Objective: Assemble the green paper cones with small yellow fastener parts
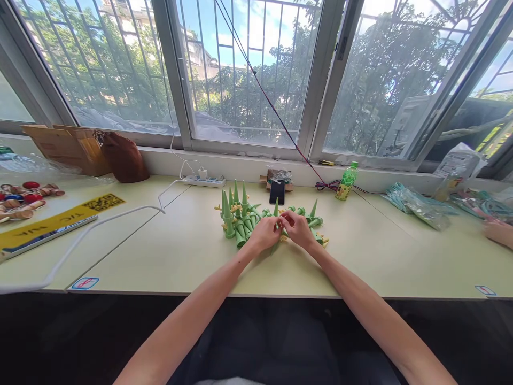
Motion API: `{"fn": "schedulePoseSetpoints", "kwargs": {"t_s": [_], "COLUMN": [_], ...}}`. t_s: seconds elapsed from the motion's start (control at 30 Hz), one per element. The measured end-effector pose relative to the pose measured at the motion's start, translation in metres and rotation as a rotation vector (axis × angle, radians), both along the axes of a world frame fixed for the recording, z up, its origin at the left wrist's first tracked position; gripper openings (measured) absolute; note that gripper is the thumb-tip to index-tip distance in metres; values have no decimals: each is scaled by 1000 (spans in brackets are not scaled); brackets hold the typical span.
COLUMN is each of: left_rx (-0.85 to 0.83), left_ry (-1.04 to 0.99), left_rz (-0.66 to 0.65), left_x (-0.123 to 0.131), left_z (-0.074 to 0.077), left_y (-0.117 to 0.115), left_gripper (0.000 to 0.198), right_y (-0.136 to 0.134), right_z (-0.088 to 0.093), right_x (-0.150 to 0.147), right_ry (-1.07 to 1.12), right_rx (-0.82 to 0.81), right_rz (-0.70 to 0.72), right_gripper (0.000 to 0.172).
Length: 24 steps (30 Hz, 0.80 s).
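Note:
My left hand (265, 233) and my right hand (297, 226) meet at the fingertips over the middle of the table. Both are closed in a pinch; whatever is between the fingers is too small to make out. Around them lies a cluster of light green cone-shaped pieces. Several pointed green cones (245, 198) stand upright to the left of my left hand, with green tube-like pieces (240, 237) lying in front of them. More green pieces (316, 221) lie beyond and right of my right hand. Small yellow pieces (325, 242) are scattered among them.
Behind the green pieces are a black phone (277, 192) and a power strip (204, 182). A green-capped bottle (347, 182) stands right of them. A white cable (116, 216) crosses the left side. Plastic-bagged items (425, 206) and another person's hand (499, 231) are at right.

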<state>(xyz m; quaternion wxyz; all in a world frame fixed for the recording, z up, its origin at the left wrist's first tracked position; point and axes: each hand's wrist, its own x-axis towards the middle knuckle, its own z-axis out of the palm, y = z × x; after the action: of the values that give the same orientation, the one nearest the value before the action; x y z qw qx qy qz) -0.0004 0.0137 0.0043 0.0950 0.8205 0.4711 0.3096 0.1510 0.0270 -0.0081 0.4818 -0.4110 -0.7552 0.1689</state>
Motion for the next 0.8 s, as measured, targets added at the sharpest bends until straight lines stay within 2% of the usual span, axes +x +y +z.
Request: {"fn": "schedulePoseSetpoints", "kwargs": {"t_s": [0.8], "left_rx": [-29], "left_ry": [-9], "left_rz": [-9], "left_x": [-1], "left_z": [1], "left_y": [-1], "left_gripper": [19], "right_y": [1], "right_z": [-2], "right_x": [1], "right_ry": [-1], "right_rx": [-10], "right_rz": [8], "right_gripper": [18]}}
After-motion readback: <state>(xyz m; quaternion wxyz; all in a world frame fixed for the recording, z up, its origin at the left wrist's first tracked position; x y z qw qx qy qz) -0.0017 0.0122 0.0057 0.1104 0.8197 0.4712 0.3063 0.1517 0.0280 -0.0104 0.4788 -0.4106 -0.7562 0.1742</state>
